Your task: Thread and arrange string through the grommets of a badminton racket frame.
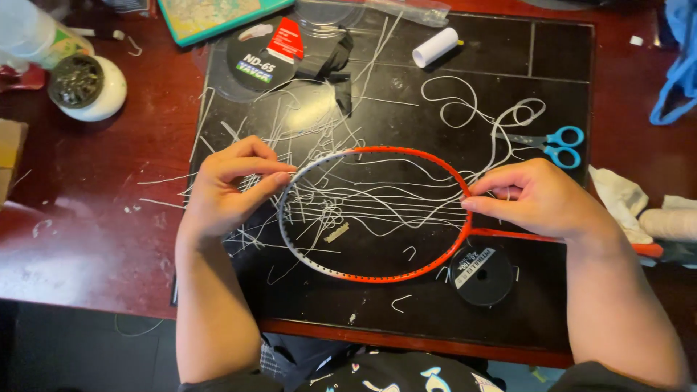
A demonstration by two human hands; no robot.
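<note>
An orange and white racket frame (377, 277) lies flat on a black mat (450, 80), its shaft running off to the right. Loose white string (377, 207) crosses the frame in several slack strands. My left hand (225, 189) pinches string at the frame's left rim, fingers closed on it. My right hand (541, 197) pinches string at the right rim near the throat. Many cut string scraps (290, 123) lie scattered on the mat beyond the frame.
Blue-handled scissors (559, 145) lie at the right of the mat, a black string spool (481, 274) near the throat, a white roll (435, 46) at the back. A round clear package (265, 54) and a white bowl (91, 87) sit back left on the red wooden table (87, 218).
</note>
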